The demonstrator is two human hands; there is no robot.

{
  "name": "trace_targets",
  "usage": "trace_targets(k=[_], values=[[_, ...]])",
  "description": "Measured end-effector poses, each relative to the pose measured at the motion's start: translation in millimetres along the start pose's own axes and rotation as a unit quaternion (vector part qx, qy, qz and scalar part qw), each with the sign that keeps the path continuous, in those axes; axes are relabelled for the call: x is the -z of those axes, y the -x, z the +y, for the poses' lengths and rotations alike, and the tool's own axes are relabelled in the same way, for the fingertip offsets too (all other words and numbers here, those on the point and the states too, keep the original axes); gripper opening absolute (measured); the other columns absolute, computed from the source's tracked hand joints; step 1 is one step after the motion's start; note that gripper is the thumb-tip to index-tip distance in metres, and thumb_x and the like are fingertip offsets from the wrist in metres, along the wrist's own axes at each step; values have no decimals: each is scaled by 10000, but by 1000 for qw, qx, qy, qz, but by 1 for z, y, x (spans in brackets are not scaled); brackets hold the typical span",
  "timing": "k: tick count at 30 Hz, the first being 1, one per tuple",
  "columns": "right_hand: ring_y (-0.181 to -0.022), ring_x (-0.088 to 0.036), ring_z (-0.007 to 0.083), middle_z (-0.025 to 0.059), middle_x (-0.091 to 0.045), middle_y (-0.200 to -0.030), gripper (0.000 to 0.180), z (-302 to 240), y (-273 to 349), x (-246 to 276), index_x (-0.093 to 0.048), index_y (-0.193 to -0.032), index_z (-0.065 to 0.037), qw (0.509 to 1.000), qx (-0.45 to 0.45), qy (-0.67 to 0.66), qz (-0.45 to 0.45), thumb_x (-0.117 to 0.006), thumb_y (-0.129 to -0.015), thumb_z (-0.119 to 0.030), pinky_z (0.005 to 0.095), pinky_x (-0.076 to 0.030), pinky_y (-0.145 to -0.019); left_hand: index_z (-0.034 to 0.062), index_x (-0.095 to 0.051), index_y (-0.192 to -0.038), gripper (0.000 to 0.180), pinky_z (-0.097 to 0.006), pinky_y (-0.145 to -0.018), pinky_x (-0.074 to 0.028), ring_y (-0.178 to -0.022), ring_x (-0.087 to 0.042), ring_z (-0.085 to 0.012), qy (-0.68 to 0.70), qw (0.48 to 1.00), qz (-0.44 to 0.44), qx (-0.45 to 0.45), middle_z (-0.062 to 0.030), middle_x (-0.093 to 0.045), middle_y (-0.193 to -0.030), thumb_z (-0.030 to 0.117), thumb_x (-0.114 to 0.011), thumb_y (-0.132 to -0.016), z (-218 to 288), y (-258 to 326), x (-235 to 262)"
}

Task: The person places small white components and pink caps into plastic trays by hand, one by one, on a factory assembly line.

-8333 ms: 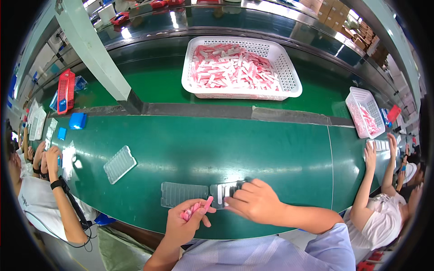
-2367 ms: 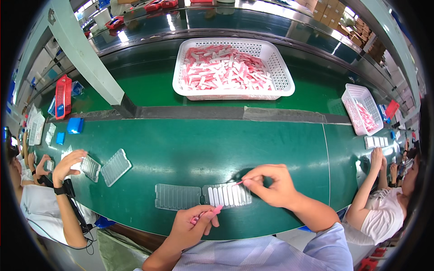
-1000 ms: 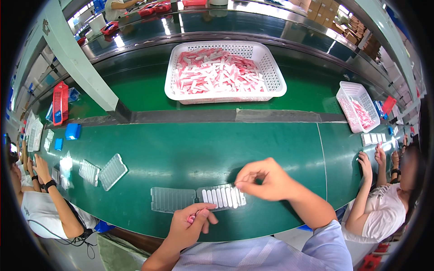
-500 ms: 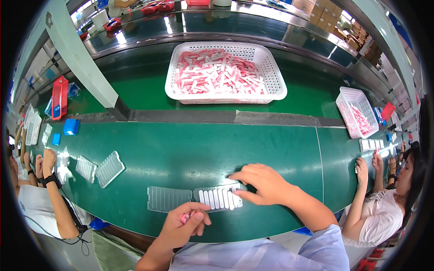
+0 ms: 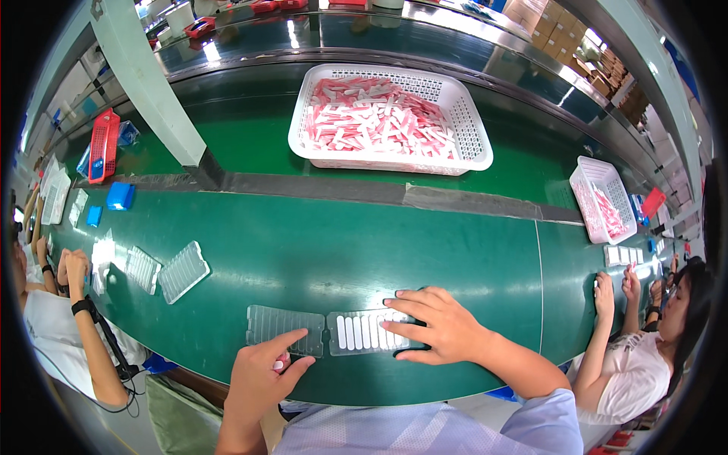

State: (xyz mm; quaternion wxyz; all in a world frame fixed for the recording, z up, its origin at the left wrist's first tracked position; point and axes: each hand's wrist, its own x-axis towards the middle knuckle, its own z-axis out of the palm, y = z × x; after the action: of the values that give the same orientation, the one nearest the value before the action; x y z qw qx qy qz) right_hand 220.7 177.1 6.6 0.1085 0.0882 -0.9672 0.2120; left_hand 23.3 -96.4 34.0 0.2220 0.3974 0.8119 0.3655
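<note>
On the green table in front of me lies an unfolded clear plastic case; its left half (image 5: 280, 322) shows bare grooves. A row of white sticks (image 5: 358, 332) fills most grooves of the right half. My right hand (image 5: 436, 330) rests over that half's right end, fingers spread, fingertips at the last sticks. The hand covers the case's right edge. Near the left half's lower edge is my left hand (image 5: 265, 371), index finger and thumb stretched apart. Its other fingers curl around pink-and-white pieces (image 5: 281, 364), mostly hidden in the palm.
A white basket (image 5: 318, 161) heaped with pink-and-white pieces stands beyond a dark ledge (image 5: 318, 187). Two more clear cases (image 5: 184, 274) lie to the left, near blue boxes (image 5: 120, 196). A metal post (image 5: 144, 83) rises at the left. Co-workers (image 5: 633, 356) sit at both sides.
My left index finger and thumb have opened apart, and the hand has moved left. My right hand has lowered and flattened onto the case's right half. The view has shifted slightly.
</note>
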Motion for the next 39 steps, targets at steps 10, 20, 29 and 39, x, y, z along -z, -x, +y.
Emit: trace_targets(k=[10, 20, 29, 39], values=[[-1219, -602, 308, 100, -630, -1323, 487, -12, -2, -9, -687, -1299, -160, 999, -31, 11, 25, -764, -868, -375, 460, -481, -1002, 160, -679, -1314, 456, -337, -491, -486, -553, -619, -188, -216, 956, -105, -166, 7, -584, -657, 348, -757, -905, 6, 1, -29], [-1203, -606, 297, 107, -636, -1319, 440, -19, -8, -8, -711, -1254, -171, 998, -53, 21, 29, -775, -860, -357, 448, -480, -989, 139, -693, -1289, 493, -345, -522, -510, -602, -658, -202, -62, 984, -59, -157, -31, -654, -705, 273, -832, -835, -3, -5, -9], [-1210, -594, 386, 168, -617, -1349, 479, 15, -58, -21, -694, -1271, -131, 987, -93, 98, 89, -802, -847, -325, 492, -465, -981, 44, -707, -1249, 441, -350, -591, -486, -563, -571, -215, -107, 962, 217, 127, -134, -617, -676, 148, -824, -837, -70, -1, 73], [-1393, -484, 367, 209, -529, -1479, 553, -26, -178, -55, -629, -1353, -78, 979, -95, 102, 148, -725, -908, -393, 522, -356, -1175, 68, -691, -1327, 464, -400, -652, -512, -612, -643, -316, -190, 913, 303, 195, -228, -658, -714, 276, -752, -917, -113, -31, 100]])
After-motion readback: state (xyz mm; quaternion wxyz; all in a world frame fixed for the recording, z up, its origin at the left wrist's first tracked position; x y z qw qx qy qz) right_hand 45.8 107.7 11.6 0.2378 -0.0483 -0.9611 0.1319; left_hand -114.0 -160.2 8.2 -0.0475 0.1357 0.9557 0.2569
